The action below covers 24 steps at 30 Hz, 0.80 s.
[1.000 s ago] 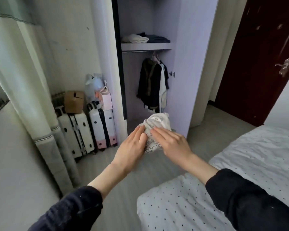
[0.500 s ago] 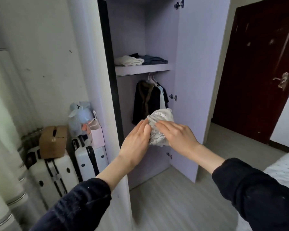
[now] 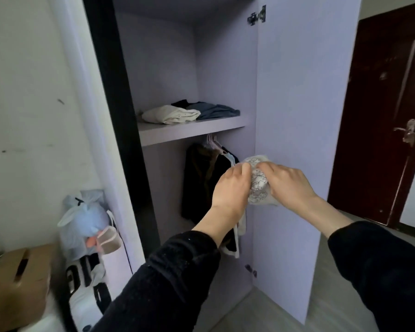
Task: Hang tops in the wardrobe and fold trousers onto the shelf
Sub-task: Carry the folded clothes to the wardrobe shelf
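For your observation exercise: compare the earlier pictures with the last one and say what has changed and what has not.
The person has walked up to the wardrobe; the bed has left view. Both hands, left and right, carried the folded bundle upward toward the shelf, fingers now curled tighter round it. Unchanged: two folded piles on the shelf, dark tops hanging below.

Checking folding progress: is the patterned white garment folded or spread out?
Folded: the patterned white garment is a compact bundle gripped between the left hand and right hand.

Hands carried bundle closer — toward wardrobe.
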Tool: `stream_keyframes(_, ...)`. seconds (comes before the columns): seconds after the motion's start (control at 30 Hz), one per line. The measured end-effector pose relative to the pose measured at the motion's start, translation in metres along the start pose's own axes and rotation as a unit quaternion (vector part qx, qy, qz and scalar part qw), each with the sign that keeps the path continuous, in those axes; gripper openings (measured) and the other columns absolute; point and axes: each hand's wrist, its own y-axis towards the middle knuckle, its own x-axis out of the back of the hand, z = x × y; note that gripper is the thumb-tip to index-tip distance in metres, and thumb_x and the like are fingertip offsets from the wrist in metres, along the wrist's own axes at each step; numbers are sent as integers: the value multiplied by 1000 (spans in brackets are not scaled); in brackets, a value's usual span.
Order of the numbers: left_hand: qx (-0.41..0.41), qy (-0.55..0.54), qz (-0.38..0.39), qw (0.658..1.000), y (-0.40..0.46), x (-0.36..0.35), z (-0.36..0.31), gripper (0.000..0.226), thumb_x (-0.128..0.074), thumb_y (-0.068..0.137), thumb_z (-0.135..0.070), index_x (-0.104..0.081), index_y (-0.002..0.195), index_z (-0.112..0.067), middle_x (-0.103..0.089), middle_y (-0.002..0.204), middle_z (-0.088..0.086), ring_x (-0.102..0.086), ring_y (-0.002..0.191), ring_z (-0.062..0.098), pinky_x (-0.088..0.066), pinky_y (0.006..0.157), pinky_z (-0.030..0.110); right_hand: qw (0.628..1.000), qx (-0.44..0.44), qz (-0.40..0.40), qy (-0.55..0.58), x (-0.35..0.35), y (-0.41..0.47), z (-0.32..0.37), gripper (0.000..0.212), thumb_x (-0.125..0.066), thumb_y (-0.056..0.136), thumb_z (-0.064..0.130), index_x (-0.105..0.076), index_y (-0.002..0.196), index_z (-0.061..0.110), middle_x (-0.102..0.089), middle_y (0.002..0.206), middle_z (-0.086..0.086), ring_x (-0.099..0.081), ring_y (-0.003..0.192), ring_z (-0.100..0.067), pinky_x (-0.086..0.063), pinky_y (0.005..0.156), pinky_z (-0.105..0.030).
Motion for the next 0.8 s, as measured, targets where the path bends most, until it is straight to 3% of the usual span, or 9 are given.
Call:
stream_keyframes(0.27, 93, 67, -5, 993, 131, -77, 80, 40, -47, 85, 2, -36, 122, -6, -54, 119, 12, -49, 113, 30, -39, 85, 35, 997, 43, -13, 55, -123, 123, -50, 45, -80, 41, -9, -63, 81, 1, -62, 62, -10, -51, 33, -28, -28, 33, -20)
stream_keyframes(0.33, 118, 79, -32, 989, 176, -93, 106, 41, -50, 84, 3, -38, 122, -7, -54, 119, 11, -48, 112, 28, -38, 83, 33, 995, 59, -25, 70, -157, 170, -70, 42, -80, 48, -7, -64, 86, 0, -64, 66, -11, -54, 36, -29, -27, 37, -21)
stream_keyframes(0.43, 136, 98, -69, 983, 233, -90, 144, 43, -52, 83, 1, -43, 123, -8, -55, 120, 10, -48, 111, 28, -31, 74, 29, 991, 75, -45, 99, -190, 242, -89, 37, -64, 67, -8, -62, 103, 0, -67, 83, -16, -62, 55, -34, -34, 45, -28)
stream_keyframes(0.5, 137, 130, -96, 977, 258, -77, 169, 45, -52, 82, 2, -45, 125, -7, -55, 122, 11, -49, 111, 32, -28, 71, 30, 988, 102, -79, 85, -202, 286, -90, 39, -65, 63, -10, -63, 101, 2, -67, 79, -13, -60, 51, -30, -27, 44, -23)
stream_keyframes(0.6, 123, 181, -139, 966, 283, -51, 217, 46, -53, 76, 8, -51, 121, -4, -58, 119, 15, -54, 106, 38, -41, 73, 43, 977, 139, -141, 79, -221, 355, -70, 45, -75, 49, -10, -65, 91, 3, -64, 66, -8, -54, 38, -25, -11, 44, -16)
stream_keyframes(0.73, 163, 266, -136, 940, 298, -33, 289, 44, -58, 78, 2, -52, 120, -9, -60, 119, 12, -56, 103, 37, -43, 73, 44, 955, 172, -201, 135, -246, 429, -19, 44, -76, 47, -12, -62, 87, 1, -61, 63, -10, -52, 37, -27, -2, 45, -15)
stream_keyframes(0.8, 196, 288, -116, 930, 301, -33, 324, 47, -58, 81, -2, -49, 126, -11, -58, 122, 13, -54, 107, 36, -42, 79, 43, 958, 188, -178, 120, -253, 456, 6, 42, -70, 60, -12, -58, 98, 0, -63, 75, -13, -60, 50, -31, -10, 40, -21)
